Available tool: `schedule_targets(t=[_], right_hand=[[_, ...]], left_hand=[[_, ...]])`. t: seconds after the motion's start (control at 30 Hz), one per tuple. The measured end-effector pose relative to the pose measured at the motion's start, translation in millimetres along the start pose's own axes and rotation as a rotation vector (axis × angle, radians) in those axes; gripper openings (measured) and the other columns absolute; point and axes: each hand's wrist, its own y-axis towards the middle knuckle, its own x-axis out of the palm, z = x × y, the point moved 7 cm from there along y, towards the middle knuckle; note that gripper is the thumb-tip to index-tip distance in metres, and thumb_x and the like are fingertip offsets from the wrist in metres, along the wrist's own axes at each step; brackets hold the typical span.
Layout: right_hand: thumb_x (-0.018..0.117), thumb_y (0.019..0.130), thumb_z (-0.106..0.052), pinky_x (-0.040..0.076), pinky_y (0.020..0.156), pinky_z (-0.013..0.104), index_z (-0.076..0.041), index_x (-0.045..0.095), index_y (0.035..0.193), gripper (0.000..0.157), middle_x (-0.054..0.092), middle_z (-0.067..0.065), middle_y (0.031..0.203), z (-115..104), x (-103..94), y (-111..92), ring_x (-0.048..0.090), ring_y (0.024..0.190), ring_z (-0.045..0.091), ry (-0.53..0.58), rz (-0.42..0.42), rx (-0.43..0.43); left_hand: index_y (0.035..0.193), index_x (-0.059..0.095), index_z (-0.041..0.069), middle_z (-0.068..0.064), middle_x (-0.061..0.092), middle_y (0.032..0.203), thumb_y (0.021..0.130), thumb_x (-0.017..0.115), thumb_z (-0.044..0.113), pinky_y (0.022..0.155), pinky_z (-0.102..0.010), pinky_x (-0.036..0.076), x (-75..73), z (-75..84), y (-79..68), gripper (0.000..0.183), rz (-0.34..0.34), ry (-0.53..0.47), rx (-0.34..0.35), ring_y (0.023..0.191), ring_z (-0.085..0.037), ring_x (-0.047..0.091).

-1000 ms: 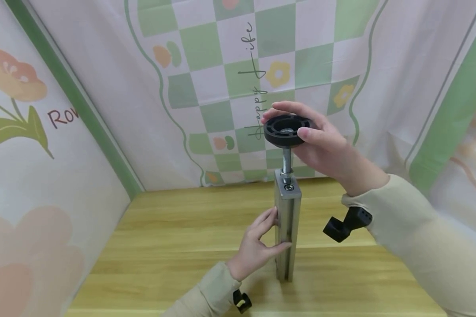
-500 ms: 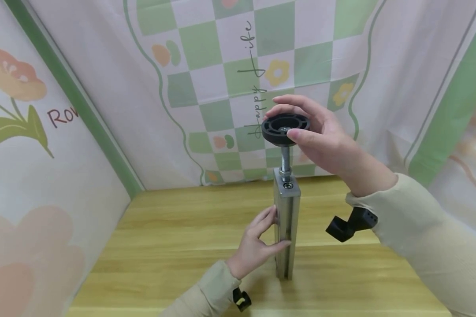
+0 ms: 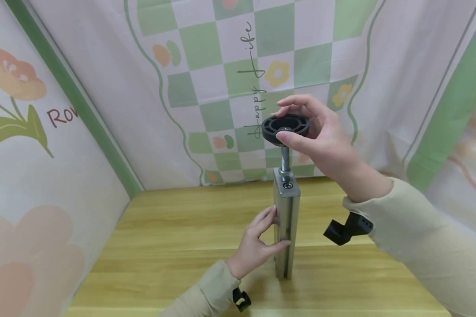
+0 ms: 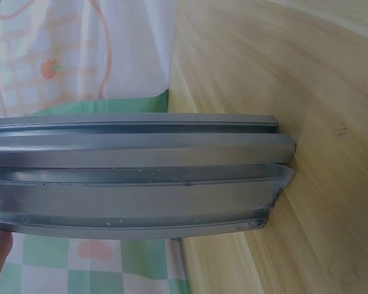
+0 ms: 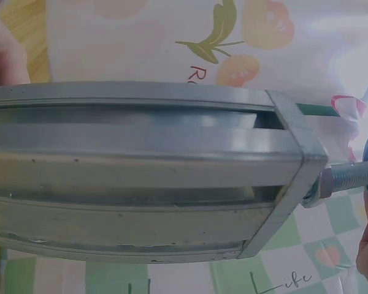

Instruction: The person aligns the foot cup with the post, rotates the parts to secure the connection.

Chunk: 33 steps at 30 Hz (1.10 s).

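A slotted aluminium profile (image 3: 287, 229) stands upright on the wooden table, with a metal end plate (image 3: 288, 189) on top. From that plate rises a threaded rod (image 3: 285, 159) with a nut at its base. The rod carries a round black leveling foot (image 3: 273, 134), its recessed face upward. My right hand (image 3: 327, 143) holds the foot by its rim, thumb in front and fingers behind. Lower down, my left hand (image 3: 251, 246) grips the profile between thumb and fingers. In the left wrist view the lower end of the profile (image 4: 141, 202) meets the table.
The wooden table (image 3: 174, 229) reaches back to a curtain (image 3: 238, 88) with green checks. Another printed curtain (image 3: 43, 185) hangs at the left. Each sleeve carries a black wrist mount, the right one (image 3: 347, 229) sticking out below the cuff.
My right thumb has slid leftward across the front of the foot's rim, and the fingers behind have shifted slightly. The left hand and the profile stay nearly in place.
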Motion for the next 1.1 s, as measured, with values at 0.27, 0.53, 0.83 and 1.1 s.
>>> schedule_targets(t=[0.27, 0.53, 0.83, 1.1], right_hand=[[0.067, 0.078, 0.005, 0.054, 0.062, 0.016, -0.016, 0.059, 0.110, 0.039, 0.057, 0.006, 0.098, 0.3, -1.1, -4.5, 0.060, 0.078, 0.014, -0.157, 0.070, -0.019], [0.071, 0.074, 0.002, 0.054, 0.063, 0.016, -0.014, 0.059, 0.108, 0.039, 0.055, 0.006, 0.093, -1.7, -0.1, -8.2, 0.060, 0.075, 0.016, -0.277, 0.140, -0.068], [0.072, 0.071, 0.007, 0.054, 0.064, 0.015, -0.004, 0.058, 0.109, 0.042, 0.054, 0.006, 0.094, -5.2, 0.9, -7.3, 0.060, 0.075, 0.014, -0.302, 0.167, -0.100], [0.072, 0.080, -0.013, 0.054, 0.070, 0.015, -0.010, 0.053, 0.116, 0.041, 0.050, 0.009, 0.107, -2.1, -1.5, -8.7, 0.054, 0.093, 0.017, -0.050, 0.070, -0.213]], left_hand=[[0.148, 0.023, 0.008, -0.030, 0.045, 0.135, 0.070, 0.077, -0.006, 0.098, -0.033, 0.050, 1.1, 0.5, -3.6, 0.096, 0.016, 0.009, 0.019, 0.104, -0.032, 0.061], [0.149, 0.021, 0.012, -0.029, 0.044, 0.135, 0.069, 0.078, -0.007, 0.097, -0.034, 0.051, 1.4, 3.3, -8.4, 0.100, 0.027, 0.011, 0.022, 0.106, -0.032, 0.060], [0.147, 0.026, 0.009, -0.028, 0.043, 0.137, 0.070, 0.078, -0.003, 0.099, -0.034, 0.049, 0.5, 2.4, -4.4, 0.094, 0.027, 0.008, -0.018, 0.111, -0.033, 0.058], [0.146, 0.029, 0.005, -0.027, 0.044, 0.138, 0.071, 0.077, -0.004, 0.100, -0.035, 0.049, 1.3, -2.4, -3.5, 0.089, 0.022, -0.018, -0.018, 0.112, -0.034, 0.058]])
